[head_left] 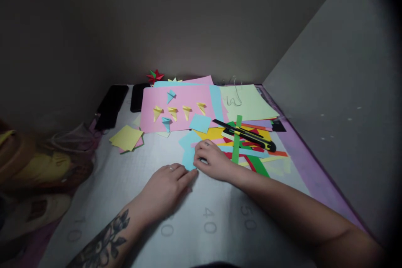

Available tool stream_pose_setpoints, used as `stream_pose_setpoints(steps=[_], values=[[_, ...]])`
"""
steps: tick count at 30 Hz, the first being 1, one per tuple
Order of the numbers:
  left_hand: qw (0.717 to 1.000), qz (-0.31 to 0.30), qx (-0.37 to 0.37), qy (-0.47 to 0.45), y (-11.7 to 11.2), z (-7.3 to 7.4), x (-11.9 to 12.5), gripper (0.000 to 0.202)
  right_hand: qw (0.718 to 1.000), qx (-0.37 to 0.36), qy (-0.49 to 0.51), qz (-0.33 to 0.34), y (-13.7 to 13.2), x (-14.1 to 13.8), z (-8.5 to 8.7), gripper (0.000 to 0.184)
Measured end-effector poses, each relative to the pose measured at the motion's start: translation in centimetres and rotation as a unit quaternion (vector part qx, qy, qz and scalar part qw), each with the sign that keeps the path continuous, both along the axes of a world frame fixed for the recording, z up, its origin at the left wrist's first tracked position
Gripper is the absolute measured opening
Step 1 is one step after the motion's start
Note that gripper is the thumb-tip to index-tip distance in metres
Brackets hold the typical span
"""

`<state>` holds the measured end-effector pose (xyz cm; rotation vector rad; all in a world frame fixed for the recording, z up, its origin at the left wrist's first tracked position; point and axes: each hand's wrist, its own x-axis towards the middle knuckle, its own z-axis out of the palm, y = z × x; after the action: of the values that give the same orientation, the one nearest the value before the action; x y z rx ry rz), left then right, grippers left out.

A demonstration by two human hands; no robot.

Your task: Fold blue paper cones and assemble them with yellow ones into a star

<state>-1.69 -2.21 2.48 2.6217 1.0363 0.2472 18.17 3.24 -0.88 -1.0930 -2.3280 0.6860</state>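
Note:
Both of my hands meet over the mat around a light blue paper. My right hand is closed, its curled fingertips gripping the paper's right edge. From the left, my left hand has its fingers close together and bent onto the paper's lower edge, near the right fingertips. The hands partly cover the paper, so its folds cannot be made out. Just beyond lies a light blue square, at the corner of a pink sheet. Folded yellow pieces and folded blue pieces rest on that sheet.
A black and yellow utility knife lies across coloured paper strips at right. Yellow squares are stacked at left, near dark phone-like objects. A red and green paper star stands by the back wall. Pale green sheets lie back right.

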Motion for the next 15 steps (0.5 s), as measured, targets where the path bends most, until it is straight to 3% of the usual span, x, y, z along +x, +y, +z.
stream_pose_setpoints(steps=[4,15], values=[[0.997,-0.011,-0.011,0.072,-0.12,0.3,0.33,0.035,1.0,-0.004,-0.004,-0.009,0.03,-0.13,0.01,0.011],[0.997,-0.006,-0.013,0.081,-0.39,0.04,0.4,0.032,0.999,0.026,-0.019,-0.036,-0.04,-0.49,-0.66,0.015]])
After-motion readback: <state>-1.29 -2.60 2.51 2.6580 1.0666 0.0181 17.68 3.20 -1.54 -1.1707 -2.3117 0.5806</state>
